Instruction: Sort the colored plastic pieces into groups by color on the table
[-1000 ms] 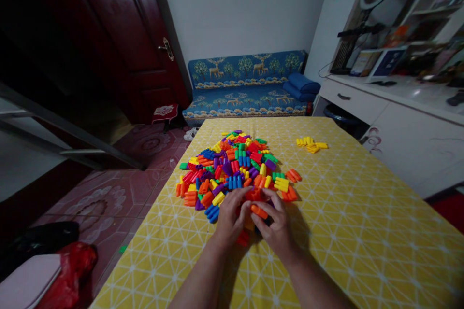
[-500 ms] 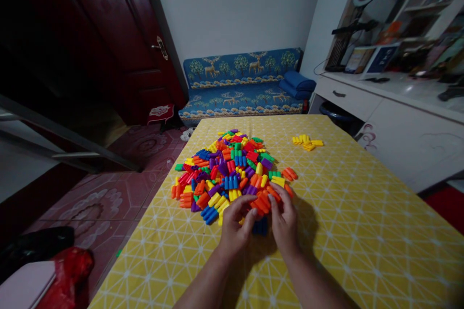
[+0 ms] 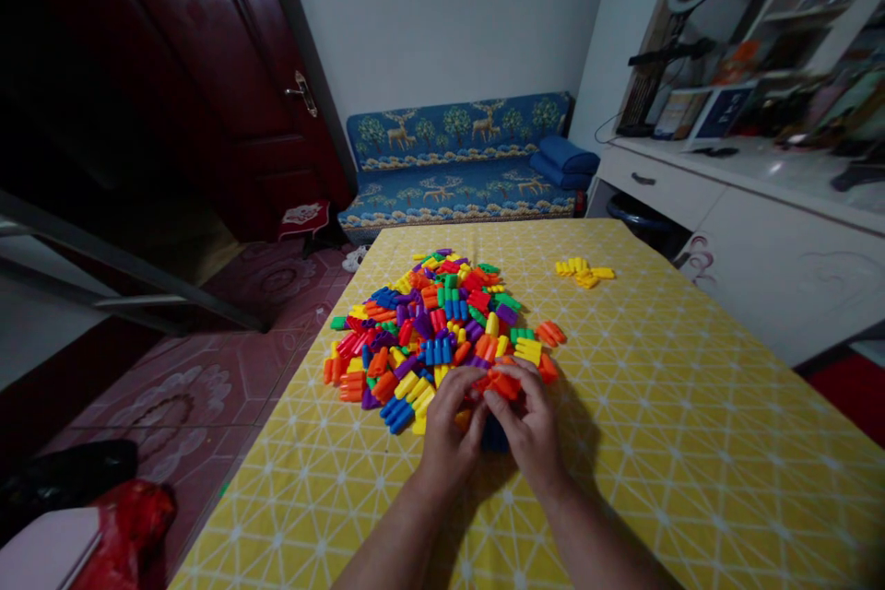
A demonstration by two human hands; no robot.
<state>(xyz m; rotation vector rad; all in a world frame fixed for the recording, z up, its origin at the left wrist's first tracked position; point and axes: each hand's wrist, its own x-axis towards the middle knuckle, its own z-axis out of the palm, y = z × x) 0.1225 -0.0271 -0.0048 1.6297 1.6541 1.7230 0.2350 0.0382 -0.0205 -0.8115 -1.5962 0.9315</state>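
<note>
The orange piece [image 3: 503, 385] is between the fingertips of both hands, above the near edge of the pile [image 3: 421, 318] on the table [image 3: 691, 452]. The left hand [image 3: 448, 431] grips it from the left, fingers curled around its side. The right hand [image 3: 532, 424] grips it from the right, its thumb at the near side and its fingers over the far side. Both hands are closed on the piece.

The piece is bright red-orange, glossy, with rounded parallel ribs. Fingers cover much of it; whether it is one block or several joined cannot be told.

A blue block [image 3: 494, 435] is in shadow below the piece, between the hands; contact with either hand cannot be determined. Left of the left hand, yellow blocks [image 3: 418, 392] and another blue block [image 3: 398, 415] form the pile's near edge.
</note>
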